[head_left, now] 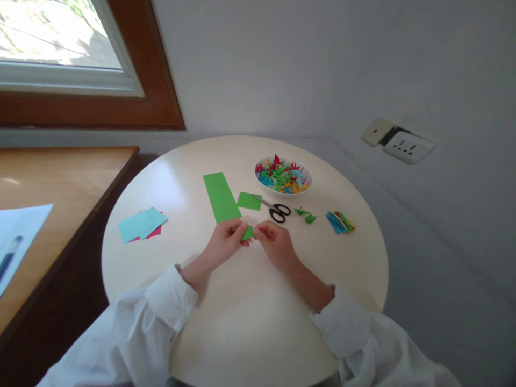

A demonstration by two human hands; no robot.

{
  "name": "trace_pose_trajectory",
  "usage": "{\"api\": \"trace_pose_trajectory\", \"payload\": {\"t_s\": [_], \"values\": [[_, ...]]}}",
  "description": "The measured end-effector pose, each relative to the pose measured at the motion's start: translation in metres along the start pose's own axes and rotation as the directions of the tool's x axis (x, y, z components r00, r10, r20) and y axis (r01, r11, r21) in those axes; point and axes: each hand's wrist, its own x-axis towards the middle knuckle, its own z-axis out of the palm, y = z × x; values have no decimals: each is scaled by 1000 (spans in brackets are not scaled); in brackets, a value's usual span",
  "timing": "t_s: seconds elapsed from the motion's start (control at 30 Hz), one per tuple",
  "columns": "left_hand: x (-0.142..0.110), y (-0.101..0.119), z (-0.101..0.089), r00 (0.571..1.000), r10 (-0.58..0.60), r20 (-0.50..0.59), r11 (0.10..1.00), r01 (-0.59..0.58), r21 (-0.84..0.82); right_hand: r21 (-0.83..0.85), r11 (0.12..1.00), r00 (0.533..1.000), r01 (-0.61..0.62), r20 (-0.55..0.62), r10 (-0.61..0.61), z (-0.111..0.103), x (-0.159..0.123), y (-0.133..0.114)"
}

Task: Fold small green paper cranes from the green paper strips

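Observation:
Between my two hands is a small piece of green paper, partly covered by the fingers. My left hand pinches its left side, and the fingertips of my right hand close on its right edge. Just beyond the left hand lies a long green paper strip. A smaller green paper rectangle lies to its right, with the blade tips of black-handled scissors over its edge. Two small folded green paper pieces rest right of the scissors.
A white bowl full of colourful folded paper cranes stands at the back of the round table. Light blue and red sheets lie at left, a stack of coloured strips at right. A wooden desk adjoins on the left.

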Motion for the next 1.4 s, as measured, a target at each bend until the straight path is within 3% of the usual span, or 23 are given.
{"api": "trace_pose_trajectory", "payload": {"t_s": [0.3, 0.6, 0.9, 1.2, 1.4], "values": [[2, -5, 0, 1000, 12, -22, 996, -10, 84, 3, 1000, 997, -2, 74, 2, 2, -2, -2], [0, -3, -2, 1000, -14, 28, 995, 11, 99, 50, 998, 997, -47, -55, 50, -2, 3, -2], [0, -3, -1, 996, 5, 87, 992, -16, 127, -1, 1000, 1000, -17, -12, 17, -2, 1, 0], [-2, 4, -2, 1000, -5, 13, 998, 4, 70, 93, 994, 995, -48, -87, 56, -5, 3, -2], [2, 2, -6, 982, -8, -188, 999, 1, -40, 207, 974, 974, -92, -187, 132, -8, 7, 2]]}}
